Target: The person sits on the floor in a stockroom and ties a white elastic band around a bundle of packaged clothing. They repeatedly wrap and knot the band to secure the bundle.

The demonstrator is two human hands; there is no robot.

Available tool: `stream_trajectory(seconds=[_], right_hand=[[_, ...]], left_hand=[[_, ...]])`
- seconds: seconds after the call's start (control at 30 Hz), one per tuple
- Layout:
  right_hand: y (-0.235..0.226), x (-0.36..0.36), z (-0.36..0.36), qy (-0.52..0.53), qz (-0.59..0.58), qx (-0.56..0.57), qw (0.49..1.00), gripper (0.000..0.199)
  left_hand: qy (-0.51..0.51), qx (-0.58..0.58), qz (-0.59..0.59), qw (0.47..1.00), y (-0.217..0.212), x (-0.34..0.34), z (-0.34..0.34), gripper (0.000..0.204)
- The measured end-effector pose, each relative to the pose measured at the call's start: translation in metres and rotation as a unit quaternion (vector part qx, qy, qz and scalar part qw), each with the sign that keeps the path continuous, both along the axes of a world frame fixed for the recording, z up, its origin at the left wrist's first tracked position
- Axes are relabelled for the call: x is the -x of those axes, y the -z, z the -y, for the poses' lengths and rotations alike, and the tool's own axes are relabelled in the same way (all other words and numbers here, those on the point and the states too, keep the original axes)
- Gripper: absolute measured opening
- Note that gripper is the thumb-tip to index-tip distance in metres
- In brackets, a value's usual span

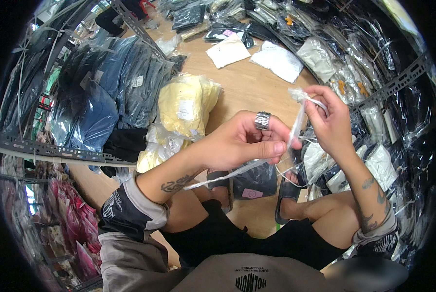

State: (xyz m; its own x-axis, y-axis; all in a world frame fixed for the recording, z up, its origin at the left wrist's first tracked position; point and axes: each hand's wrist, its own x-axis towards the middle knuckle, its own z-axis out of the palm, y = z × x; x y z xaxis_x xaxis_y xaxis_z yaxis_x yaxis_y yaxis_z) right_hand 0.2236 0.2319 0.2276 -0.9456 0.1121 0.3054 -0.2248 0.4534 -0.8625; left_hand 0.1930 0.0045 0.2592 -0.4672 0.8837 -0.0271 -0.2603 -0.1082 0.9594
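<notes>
A length of white plastic twine point(299, 121) runs between my two hands, bunched and frayed at its upper end. My left hand point(245, 138), with a wide silver ring on it, pinches the twine between thumb and fingers. A tail of it trails down past my left wrist. Higher and to the right, my right hand point(331, 119) grips the upper part, with a loop round its fingers. Below the hands, a dark garment pack point(255, 179) in clear plastic with a pink label lies on the floor between my feet, partly hidden by my left hand.
Bagged yellow garments point(189, 104) stand left of my hands, beside bagged jeans point(98, 107) on a metal rack point(67, 155). White packs point(277, 61) lie on the wooden floor ahead. Piles of bagged clothes point(320, 56) line the right side, crossed by a perforated metal bar point(398, 83).
</notes>
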Motion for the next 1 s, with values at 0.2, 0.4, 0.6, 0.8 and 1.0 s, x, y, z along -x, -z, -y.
stream_trajectory(seconds=[0.2, 0.4, 0.6, 0.8, 1.0], right_hand=[[0.025, 0.019, -0.036, -0.013, 0.069, 0.02, 0.997, 0.02], [0.058, 0.025, -0.079, -0.074, 0.274, -0.186, 0.941, 0.026], [-0.016, -0.009, -0.03, -0.044, 0.024, -0.383, 0.922, 0.078], [-0.11, -0.081, 0.076, -0.384, -0.154, 0.041, 0.91, 0.028], [-0.108, -0.082, 0.08, -0.319, -0.113, 0.068, 0.938, 0.026]], left_hand=[[-0.109, -0.222, -0.05, 0.968, 0.0, 0.014, 0.014, 0.025], [-0.44, -0.198, -0.011, 0.876, -0.015, 0.042, 0.048, 0.041], [-0.449, 0.088, 0.051, 0.888, 0.003, 0.055, 0.035, 0.037], [-0.248, 0.151, -0.001, 0.957, 0.017, 0.037, 0.02, 0.034], [-0.159, 0.126, -0.033, 0.979, 0.026, 0.03, 0.009, 0.03]])
